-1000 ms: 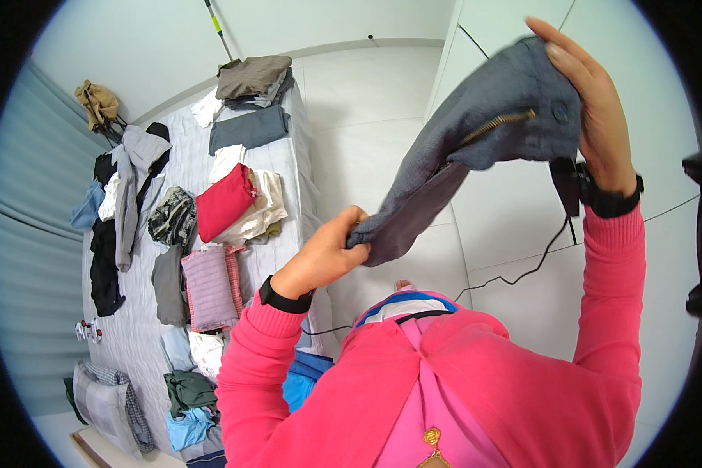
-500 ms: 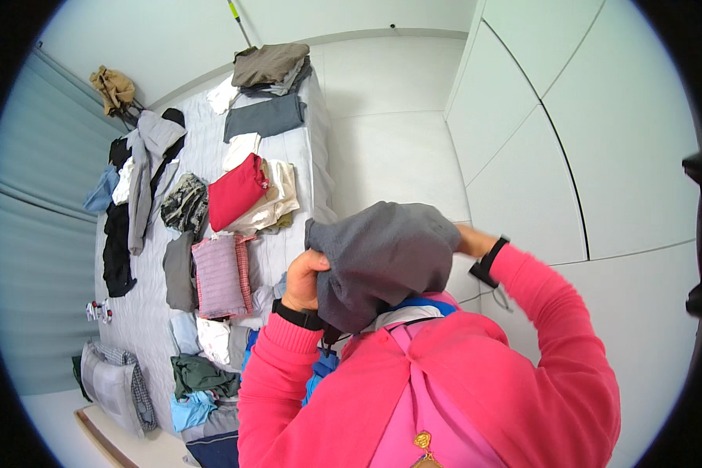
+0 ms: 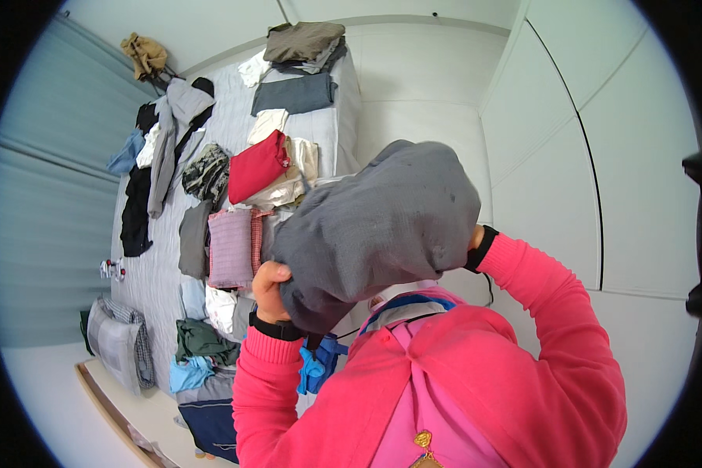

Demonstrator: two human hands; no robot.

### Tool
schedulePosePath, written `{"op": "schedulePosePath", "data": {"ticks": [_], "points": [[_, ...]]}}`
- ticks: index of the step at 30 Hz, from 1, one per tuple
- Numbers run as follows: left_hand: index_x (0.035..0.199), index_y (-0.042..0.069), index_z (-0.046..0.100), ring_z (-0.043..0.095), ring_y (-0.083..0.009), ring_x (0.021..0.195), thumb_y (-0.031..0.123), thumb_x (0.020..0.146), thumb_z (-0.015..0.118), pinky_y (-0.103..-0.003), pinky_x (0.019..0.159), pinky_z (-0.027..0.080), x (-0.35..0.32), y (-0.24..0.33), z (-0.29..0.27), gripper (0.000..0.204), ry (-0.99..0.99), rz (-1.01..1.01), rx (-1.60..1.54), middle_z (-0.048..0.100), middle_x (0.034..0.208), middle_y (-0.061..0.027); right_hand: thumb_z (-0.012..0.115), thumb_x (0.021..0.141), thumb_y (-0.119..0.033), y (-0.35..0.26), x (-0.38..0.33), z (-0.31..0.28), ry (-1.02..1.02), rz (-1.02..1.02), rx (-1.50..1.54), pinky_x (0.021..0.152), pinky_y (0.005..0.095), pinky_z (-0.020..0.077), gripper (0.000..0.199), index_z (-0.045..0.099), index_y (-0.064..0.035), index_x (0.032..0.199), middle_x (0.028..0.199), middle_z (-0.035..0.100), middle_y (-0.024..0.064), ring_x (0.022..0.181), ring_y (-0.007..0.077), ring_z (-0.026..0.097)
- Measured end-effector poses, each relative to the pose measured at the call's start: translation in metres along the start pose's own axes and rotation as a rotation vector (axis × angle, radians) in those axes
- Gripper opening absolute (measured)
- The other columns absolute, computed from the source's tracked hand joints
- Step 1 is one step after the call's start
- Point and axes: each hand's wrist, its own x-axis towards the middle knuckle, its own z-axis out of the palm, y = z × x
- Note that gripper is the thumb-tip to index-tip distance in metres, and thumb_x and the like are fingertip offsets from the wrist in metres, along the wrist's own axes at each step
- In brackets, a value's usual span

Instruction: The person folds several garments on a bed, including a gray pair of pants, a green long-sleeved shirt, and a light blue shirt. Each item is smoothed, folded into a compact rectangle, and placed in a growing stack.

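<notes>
Gripping the garment (image 3: pixel 382 226) was the left hand (image 3: pixel 271 292)! The right hand (image 3: pixel 475 237) was mostly hidden behind; its grip couldn't be told.

Plain grey garment (image 3: pixel 378 226) — pink sleeves (image 3: pixel 554 288), red cloth (image 3: pixel 257 168), mottled dark-and-pale bundle (image 3: pixel 207 173)

The grey garment (image 3: pixel 382 222) is cloth — matt, crinkly.

Your left hand (image 3: pixel 271 292) is curled in a grip, thumb (image 3: pixel 278 271) uppermost, your left forearm (image 3: pixel 265 382) extended forward. Your right hand (image 3: pixel 476 236) is mostly hidden, your right forearm (image 3: pixel 538 273) slanting inward.
</notes>
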Motion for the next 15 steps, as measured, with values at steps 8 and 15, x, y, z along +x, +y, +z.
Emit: {"op": "schedulePosePath", "data": {"ticks": [8,15], "points": [[0.132,-0.004,0.041,0.054,-0.0334,0.114,0.029,0.077,0.063,-0.045,0.102,0.038,-0.008,-0.004,0.015,0.068,0.067,0.157,0.164,0.052,0.129,-0.0189,0.068,0.083,-0.015,-0.088,-0.005,0.006,-0.030,0.039,-0.738,0.089,0.0307,0.0461,0.038,0.058,-0.0042,0.119,0.121,0.060,0.0062,0.107,0.0184,0.056],[0.127,-0.005,0.046,0.057,-0.0280,0.109,0.011,0.076,0.065,-0.039,0.097,0.044,-0.009,-0.009,0.030,0.057,0.135,0.117,0.340,0.058,0.121,-0.0162,0.073,0.079,-0.011,-0.060,0.003,-0.005,0.160,-0.096,-1.093,0.090,0.0312,0.0453,0.044,0.058,-0.0040,0.119,0.118,0.061,0.0055,0.104,0.0156,0.054]]}}
